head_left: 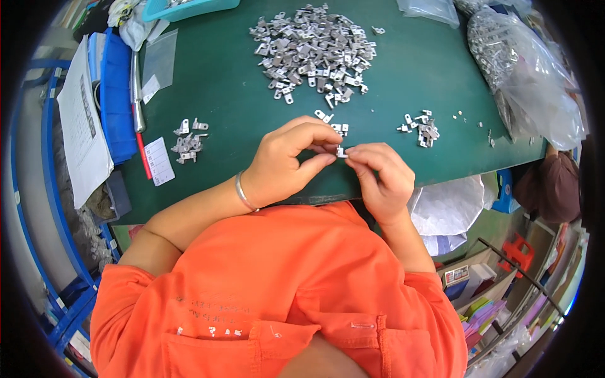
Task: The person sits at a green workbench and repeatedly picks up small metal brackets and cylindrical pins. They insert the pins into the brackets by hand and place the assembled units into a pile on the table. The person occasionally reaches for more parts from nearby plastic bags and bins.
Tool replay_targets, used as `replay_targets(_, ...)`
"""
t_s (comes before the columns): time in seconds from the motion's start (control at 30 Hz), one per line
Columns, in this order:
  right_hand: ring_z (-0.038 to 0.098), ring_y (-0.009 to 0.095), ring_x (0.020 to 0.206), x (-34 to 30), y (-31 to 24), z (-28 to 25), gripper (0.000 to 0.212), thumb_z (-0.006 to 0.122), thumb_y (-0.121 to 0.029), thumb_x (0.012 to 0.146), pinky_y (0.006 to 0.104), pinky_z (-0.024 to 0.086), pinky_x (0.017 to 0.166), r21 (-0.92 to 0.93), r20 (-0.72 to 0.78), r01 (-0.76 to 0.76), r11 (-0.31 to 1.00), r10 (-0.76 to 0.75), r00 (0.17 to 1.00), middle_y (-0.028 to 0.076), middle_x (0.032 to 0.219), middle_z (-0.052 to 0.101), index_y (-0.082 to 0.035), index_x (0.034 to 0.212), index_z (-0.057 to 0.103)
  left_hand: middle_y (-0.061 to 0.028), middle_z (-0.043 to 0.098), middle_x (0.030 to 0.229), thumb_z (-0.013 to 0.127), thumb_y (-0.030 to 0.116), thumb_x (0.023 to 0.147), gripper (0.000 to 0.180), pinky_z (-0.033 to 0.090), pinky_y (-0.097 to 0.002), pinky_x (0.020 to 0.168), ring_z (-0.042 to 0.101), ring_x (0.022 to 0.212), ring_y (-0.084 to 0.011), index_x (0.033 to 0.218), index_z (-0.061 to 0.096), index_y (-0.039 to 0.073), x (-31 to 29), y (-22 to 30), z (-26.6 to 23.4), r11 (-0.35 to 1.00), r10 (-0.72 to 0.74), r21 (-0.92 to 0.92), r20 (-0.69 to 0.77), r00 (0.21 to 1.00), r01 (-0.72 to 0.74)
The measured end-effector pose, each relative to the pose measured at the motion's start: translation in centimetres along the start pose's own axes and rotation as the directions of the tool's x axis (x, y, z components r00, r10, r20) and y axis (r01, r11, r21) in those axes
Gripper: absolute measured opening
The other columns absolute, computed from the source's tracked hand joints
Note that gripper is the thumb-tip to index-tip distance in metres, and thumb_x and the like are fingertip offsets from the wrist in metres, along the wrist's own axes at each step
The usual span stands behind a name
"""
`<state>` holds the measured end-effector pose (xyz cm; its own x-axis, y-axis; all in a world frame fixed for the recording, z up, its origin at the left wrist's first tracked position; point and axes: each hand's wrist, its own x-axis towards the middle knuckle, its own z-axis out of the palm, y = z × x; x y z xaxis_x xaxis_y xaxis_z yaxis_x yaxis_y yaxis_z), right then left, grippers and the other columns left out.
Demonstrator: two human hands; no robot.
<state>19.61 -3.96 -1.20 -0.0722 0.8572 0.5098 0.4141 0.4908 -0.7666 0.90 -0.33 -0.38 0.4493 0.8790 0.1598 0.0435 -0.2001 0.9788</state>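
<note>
A metal bracket (341, 152), small, silvery and angular, sits between the two hands in the head view, above the near part of a smooth, matte green tabletop (220, 82). The right hand (386, 183) pinches it with thumb and forefinger nearly together. The left hand (276, 165) curls at its other side, thumb and forefinger slightly parted; whether they grip it, I cannot tell. A few loose brackets (324, 116) lie just beyond the fingers. Farther off rises a jumbled heap (315, 53) of flat-tabbed, hole-punched pieces, with a smaller cluster (188, 145) at left and another group (430, 132) at right. A crinkled, clear plastic bag (535, 88) bulges at the right edge; a rigid blue plastic bin (116, 101) stands at left.
</note>
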Motion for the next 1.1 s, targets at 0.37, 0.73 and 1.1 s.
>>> replay_targets(0.37,0.058,0.024,0.082,-0.2,3.3,-4.9,0.017,0.077,-0.003,0.07,0.0349,0.043,0.074,-0.736,-0.147,0.012,0.677,-0.177,0.973,0.005,0.089,0.065,-0.005,0.086,0.069,-0.0088,0.059,0.104,0.064,-0.011,0.082,0.022,0.052,-0.0245,0.078,0.063,0.092,-0.0151,0.102,0.062,-0.001,-0.4,-0.4,-1.8,0.992,0.006,0.125,-0.108,0.994,0.007)
replay_targets(0.73,0.061,0.026,0.081,1.0,1.9,1.0,0.014,0.071,-0.001,0.076,0.035,0.045,0.074,-0.207,0.056,-0.125,0.97,0.139,0.989,0.007,0.086,0.066,-0.006,0.088,0.065,-0.0093,0.063,0.102,0.064,-0.007,0.084,0.021,0.054,-0.0238,0.078,0.065,0.09,-0.0145,0.105,0.062,-0.003,-0.8,0.4,-1.5,0.988,-0.129,0.067,-0.106,0.986,0.136)
replay_targets(1.1,0.055,0.028,0.086,1.3,1.7,1.1,0.025,0.068,0.0,0.078,0.0366,0.043,0.078,-0.282,0.143,-0.1,0.954,0.145,0.979,0.01,0.093,0.06,-0.004,0.102,0.065,-0.0109,0.063,0.103,0.06,-0.006,0.087,0.029,0.055,-0.0257,0.08,0.067,0.091,-0.0152,0.116,0.059,-0.003,0.3,-0.6,-1.2,0.966,-0.252,0.058,-0.031,0.967,0.253)
